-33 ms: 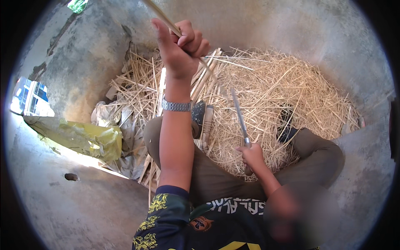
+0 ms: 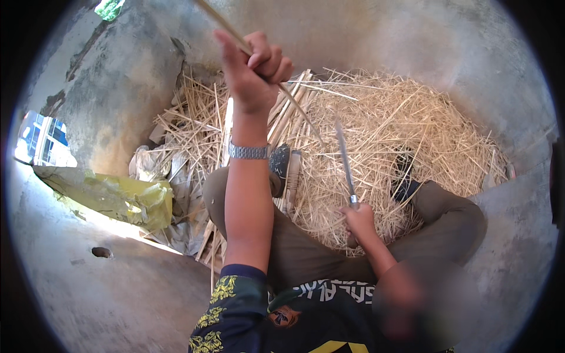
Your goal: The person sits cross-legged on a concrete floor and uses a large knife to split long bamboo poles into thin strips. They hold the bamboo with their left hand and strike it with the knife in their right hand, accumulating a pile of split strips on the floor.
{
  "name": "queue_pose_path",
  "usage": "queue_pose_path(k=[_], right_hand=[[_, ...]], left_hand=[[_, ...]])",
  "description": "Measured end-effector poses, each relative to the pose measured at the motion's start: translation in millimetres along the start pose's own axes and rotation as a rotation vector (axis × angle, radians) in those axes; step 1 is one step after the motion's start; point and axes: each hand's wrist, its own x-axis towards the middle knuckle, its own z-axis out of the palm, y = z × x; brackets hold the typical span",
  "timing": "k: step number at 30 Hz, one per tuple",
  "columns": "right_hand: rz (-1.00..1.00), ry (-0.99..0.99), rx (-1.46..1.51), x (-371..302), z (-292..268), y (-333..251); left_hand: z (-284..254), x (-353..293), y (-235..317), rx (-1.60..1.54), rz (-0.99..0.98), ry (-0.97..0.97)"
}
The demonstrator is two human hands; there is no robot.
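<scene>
My left hand [image 2: 256, 73] is raised at the upper middle, its fingers wrapped round a long, thin bamboo strip [image 2: 303, 113]. The strip slants from the top edge down to the right; its upper end runs out of view. Lower and to the right, my right hand [image 2: 359, 220] grips a knife [image 2: 346, 165] by its brown handle. The narrow blade points up and away, with its tip close to the strip's lower end, a small gap showing between them. Pale shavings [image 2: 382, 126] lie in a heap beneath both.
Longer strips [image 2: 200, 117] are piled at the left of the heap. Split pieces [image 2: 289, 176] lie by my left shoe [image 2: 280, 160]. Yellow plastic sheeting [image 2: 144, 200] hangs over an edge at the left. A grey curved wall [image 2: 376, 35] encloses the heap and my crossed legs.
The knife has shifted slightly to the right and its blade leans differently. My left hand has moved a little left with the bamboo strip, whose lower end shows more sharply.
</scene>
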Motion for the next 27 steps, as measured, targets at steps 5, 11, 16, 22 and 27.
queue_pose_path(k=[5,11,16,22,27], right_hand=[[-0.332,0.09,0.185,-22,-13,-29],[-0.423,-0.044,-0.28,-7,0,-4],[-0.117,0.008,0.151,-20,-9,-22],[-0.368,-0.006,0.569,-30,0,-31],[-0.126,-0.148,0.179,-23,8,-3]], left_hand=[[-15,3,3,-0.041,0.028,0.025],[3,5,-2,-0.039,0.0,-0.024],[-7,-1,2,-0.026,0.013,-0.037],[1,9,-5,-0.039,0.03,-0.075],[3,7,-6,-0.083,0.028,-0.097]])
